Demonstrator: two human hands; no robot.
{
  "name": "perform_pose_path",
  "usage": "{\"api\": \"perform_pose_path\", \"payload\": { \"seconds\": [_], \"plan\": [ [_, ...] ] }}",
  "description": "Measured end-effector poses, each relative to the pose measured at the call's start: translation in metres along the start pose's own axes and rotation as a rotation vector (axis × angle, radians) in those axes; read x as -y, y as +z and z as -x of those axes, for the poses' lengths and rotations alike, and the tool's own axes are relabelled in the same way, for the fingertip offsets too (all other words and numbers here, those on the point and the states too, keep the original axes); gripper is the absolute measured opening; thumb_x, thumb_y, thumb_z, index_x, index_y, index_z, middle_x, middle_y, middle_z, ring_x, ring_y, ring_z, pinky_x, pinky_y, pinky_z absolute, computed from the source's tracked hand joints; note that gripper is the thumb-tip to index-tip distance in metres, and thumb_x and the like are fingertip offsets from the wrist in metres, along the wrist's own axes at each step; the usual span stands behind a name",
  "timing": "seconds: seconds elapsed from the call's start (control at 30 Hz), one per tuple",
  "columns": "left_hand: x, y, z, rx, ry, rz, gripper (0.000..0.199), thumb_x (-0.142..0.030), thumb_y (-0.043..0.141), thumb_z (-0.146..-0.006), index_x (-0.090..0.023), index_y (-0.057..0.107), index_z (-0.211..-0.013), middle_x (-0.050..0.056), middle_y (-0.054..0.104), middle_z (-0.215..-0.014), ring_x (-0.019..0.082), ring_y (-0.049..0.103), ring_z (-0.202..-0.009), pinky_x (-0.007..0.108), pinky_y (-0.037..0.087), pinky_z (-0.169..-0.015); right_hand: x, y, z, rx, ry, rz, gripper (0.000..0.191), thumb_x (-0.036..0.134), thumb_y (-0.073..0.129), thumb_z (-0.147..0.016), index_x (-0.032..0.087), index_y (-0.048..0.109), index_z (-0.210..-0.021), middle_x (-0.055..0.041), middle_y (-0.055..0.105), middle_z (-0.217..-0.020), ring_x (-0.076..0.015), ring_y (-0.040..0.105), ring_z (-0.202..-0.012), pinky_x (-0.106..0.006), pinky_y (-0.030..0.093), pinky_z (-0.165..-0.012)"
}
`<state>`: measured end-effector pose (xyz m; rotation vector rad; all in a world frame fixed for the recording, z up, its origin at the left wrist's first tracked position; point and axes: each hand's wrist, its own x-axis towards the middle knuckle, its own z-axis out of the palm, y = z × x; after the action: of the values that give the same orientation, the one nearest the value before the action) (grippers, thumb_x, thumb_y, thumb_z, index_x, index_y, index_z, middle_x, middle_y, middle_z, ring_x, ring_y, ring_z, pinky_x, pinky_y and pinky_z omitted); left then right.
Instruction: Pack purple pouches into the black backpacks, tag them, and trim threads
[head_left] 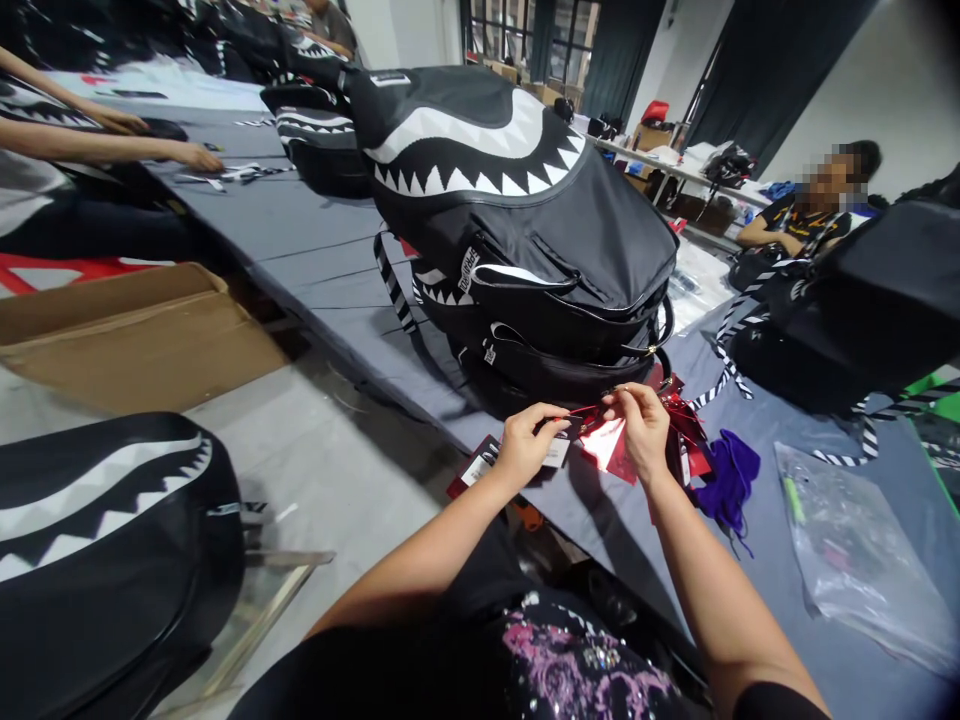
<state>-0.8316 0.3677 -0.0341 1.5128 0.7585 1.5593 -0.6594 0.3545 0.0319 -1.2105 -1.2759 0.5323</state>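
Observation:
A stack of black backpacks (600, 225) with white shark-teeth prints stands on the grey-covered table (322, 270). At its near end, my left hand (527, 442) pinches a thin cord or string, with black-and-white hang tags (480, 465) hanging beside and below it. My right hand (640, 425) is closed by the red cords, its fingertips pinched together; a shiny red tag (607, 450) hangs between the two hands. More red tags (694, 455) lie just right of my right hand. Beyond them rests a purple pouch (729, 475).
A clear plastic bag (862, 550) lies on the right, below another black backpack (847, 310). At the left are a cardboard box (142, 345), a black backpack (112, 570) and a person's hands (196, 157). Another person (814, 210) sits at the far right.

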Motion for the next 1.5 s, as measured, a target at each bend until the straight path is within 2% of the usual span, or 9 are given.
{"api": "perform_pose_path", "payload": {
  "seconds": [0.17,0.3,0.47,0.67,0.8,0.93,1.23,1.4,1.5],
  "plan": [
    [-0.005,0.004,-0.010,0.024,0.617,-0.440,0.013,-0.017,0.060,-0.090,-0.019,0.070,-0.098,0.008,0.071,-0.104,0.017,0.063,-0.094,0.032,0.051,-0.081,0.001,-0.004,0.002,0.124,-0.123,0.181,0.017,0.031,0.055,-0.091,0.023,0.068,-0.098,-0.0012,0.066,-0.080,-0.0129,0.061,-0.062,-0.028,0.053,-0.060],
    [-0.016,0.006,-0.018,0.008,0.809,-0.670,0.016,-0.018,0.057,-0.092,-0.023,0.071,-0.100,0.005,0.071,-0.112,0.020,0.056,-0.101,0.038,0.042,-0.090,0.007,-0.012,0.004,0.255,-0.165,0.265,0.022,0.024,0.051,-0.090,0.025,0.070,-0.102,-0.0014,0.065,-0.084,-0.0134,0.061,-0.071,-0.029,0.052,-0.065],
    [-0.024,0.010,-0.021,0.016,0.724,-0.692,0.023,-0.021,0.052,-0.095,-0.026,0.071,-0.107,0.002,0.072,-0.096,0.016,0.054,-0.087,0.031,0.038,-0.077,0.013,-0.016,0.003,0.255,0.021,0.131,0.018,0.030,0.057,-0.089,0.023,0.069,-0.101,-0.0003,0.068,-0.080,-0.0128,0.063,-0.070,-0.027,0.054,-0.065],
    [-0.018,0.012,-0.031,0.032,0.550,-0.701,0.026,-0.018,0.053,-0.092,-0.028,0.074,-0.103,0.004,0.073,-0.098,0.019,0.058,-0.089,0.036,0.039,-0.079,0.014,-0.015,-0.003,0.270,0.171,0.002,0.017,0.037,0.068,-0.082,0.020,0.063,-0.084,0.0009,0.068,-0.072,-0.0120,0.062,-0.060,-0.026,0.054,-0.060],
    [-0.016,0.019,-0.034,0.252,0.245,-0.241,0.022,-0.025,0.054,-0.092,-0.022,0.074,-0.102,0.005,0.074,-0.093,0.017,0.064,-0.082,0.030,0.048,-0.074,0.016,-0.018,-0.006,0.310,0.134,0.053,0.020,0.040,0.066,-0.083,0.020,0.066,-0.082,0.0007,0.066,-0.072,-0.0123,0.060,-0.063,-0.026,0.052,-0.060],
    [-0.015,0.024,-0.030,0.203,-0.121,0.099,0.014,-0.028,0.067,-0.083,-0.017,0.072,-0.088,0.002,0.073,-0.077,0.015,0.066,-0.069,0.025,0.051,-0.064,0.021,-0.021,-0.009,0.397,0.071,0.154,0.017,0.036,0.063,-0.085,0.020,0.067,-0.081,0.0001,0.066,-0.075,-0.0132,0.060,-0.065,-0.026,0.049,-0.061],
    [-0.020,0.011,-0.022,0.312,0.084,-0.235,0.021,-0.028,0.055,-0.090,-0.019,0.073,-0.086,0.004,0.073,-0.086,0.015,0.067,-0.079,0.025,0.050,-0.074,0.028,-0.019,-0.003,0.611,-0.337,0.725,0.019,0.009,0.049,-0.088,0.016,0.066,-0.088,-0.0050,0.063,-0.083,-0.0156,0.058,-0.078,-0.025,0.042,-0.070],
    [-0.018,0.009,-0.026,0.406,0.113,-0.416,0.021,-0.038,0.053,-0.085,-0.026,0.070,-0.081,-0.003,0.074,-0.086,0.018,0.068,-0.077,0.030,0.052,-0.073,0.029,-0.019,-0.001,0.807,-0.373,1.051,0.015,0.015,0.048,-0.093,0.018,0.062,-0.096,-0.0039,0.062,-0.091,-0.0158,0.055,-0.084,-0.025,0.036,-0.068],
    [-0.018,0.013,-0.031,0.420,0.025,-0.563,0.018,-0.043,0.052,-0.079,-0.030,0.064,-0.073,-0.008,0.068,-0.067,0.020,0.063,-0.062,0.033,0.048,-0.060,0.027,-0.020,-0.001,0.811,-0.444,1.127,0.016,0.023,0.046,-0.097,0.019,0.061,-0.102,-0.0034,0.062,-0.095,-0.0172,0.056,-0.086,-0.028,0.034,-0.068]
  ]
}}
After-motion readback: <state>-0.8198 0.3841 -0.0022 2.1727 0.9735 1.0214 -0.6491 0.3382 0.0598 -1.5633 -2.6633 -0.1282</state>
